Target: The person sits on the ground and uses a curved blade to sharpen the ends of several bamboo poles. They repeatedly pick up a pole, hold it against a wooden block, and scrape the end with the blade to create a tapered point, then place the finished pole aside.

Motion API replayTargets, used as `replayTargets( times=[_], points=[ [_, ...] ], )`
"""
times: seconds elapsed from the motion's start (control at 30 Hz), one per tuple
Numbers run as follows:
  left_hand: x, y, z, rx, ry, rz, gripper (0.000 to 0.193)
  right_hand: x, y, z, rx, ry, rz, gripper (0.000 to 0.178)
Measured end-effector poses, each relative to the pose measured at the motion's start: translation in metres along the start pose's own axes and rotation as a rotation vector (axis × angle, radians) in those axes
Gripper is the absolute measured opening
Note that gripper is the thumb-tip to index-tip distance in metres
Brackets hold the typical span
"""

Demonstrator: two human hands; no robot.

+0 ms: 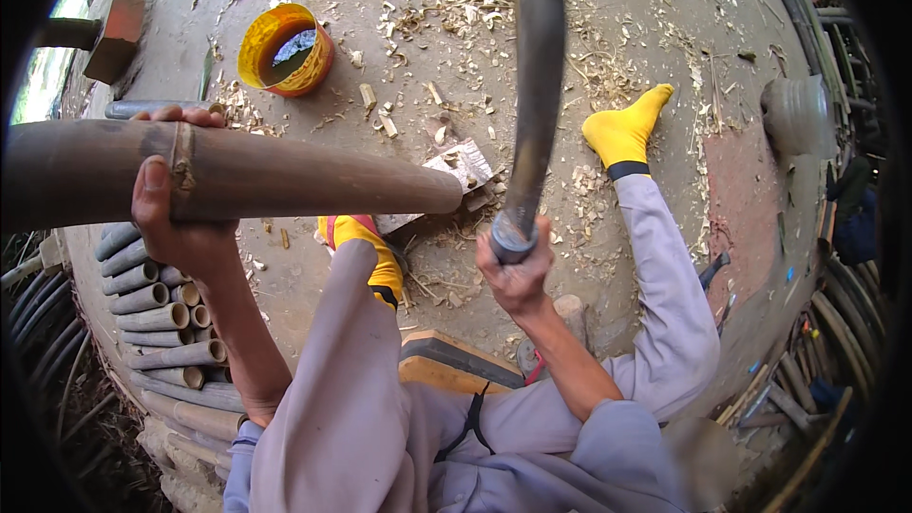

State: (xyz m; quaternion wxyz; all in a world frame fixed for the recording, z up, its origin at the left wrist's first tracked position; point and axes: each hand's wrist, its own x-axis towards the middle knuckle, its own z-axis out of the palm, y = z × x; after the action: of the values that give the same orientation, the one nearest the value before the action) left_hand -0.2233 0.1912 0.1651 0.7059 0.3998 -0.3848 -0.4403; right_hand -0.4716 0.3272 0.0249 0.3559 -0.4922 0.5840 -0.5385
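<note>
- One hand, your left grip [179,233], is clasping the bamboo pole [313,171] around its node, probably for steadiness.
- Your right grip [521,274] is wrapping the handle of the machete [534,104], pointing its blade away from you, perhaps for clearance.
- The pole's end is overlapping the pale block [465,161], seemingly for support.

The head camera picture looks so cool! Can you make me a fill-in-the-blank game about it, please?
1. The left hand grips a thick bamboo pole that reaches the picture's ____ edge.
2. The right hand holds a long dark knife whose blade reaches the picture's ____ edge.
3. The footwear on both feet is mostly ____, with dark bands at the ankles.

Missing words: left; top; yellow.
</note>
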Motion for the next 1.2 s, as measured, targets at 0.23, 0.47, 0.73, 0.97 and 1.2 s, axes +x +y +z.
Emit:
replayTargets(
  times=[0.23,0.47,0.73,0.97,1.2],
  points=[
    [0.003,0.001,-0.003,-0.011,-0.079,0.015,0.057,0.006,0.039,-0.006,-0.346,-0.378,0.38,0.03],
    [0.009,-0.007,-0.029,-0.14,-0.177,0.015,0.057,0.011,0.004,-0.005,0.041,-0.079,0.041,0.032],
    [0.004,-0.004,-0.038,-0.166,-0.221,0.049,0.066,0.007,0.028,-0.013,-0.282,-0.364,0.386,0.035],
    [0.005,-0.007,-0.053,-0.225,-0.349,0.085,0.072,0.016,-0.001,-0.001,-0.199,-0.162,0.076,0.031],
    [0.004,-0.004,-0.043,-0.189,-0.342,0.088,0.072,0.023,0.006,-0.01,-0.35,-0.387,0.317,0.029]
  ],
)
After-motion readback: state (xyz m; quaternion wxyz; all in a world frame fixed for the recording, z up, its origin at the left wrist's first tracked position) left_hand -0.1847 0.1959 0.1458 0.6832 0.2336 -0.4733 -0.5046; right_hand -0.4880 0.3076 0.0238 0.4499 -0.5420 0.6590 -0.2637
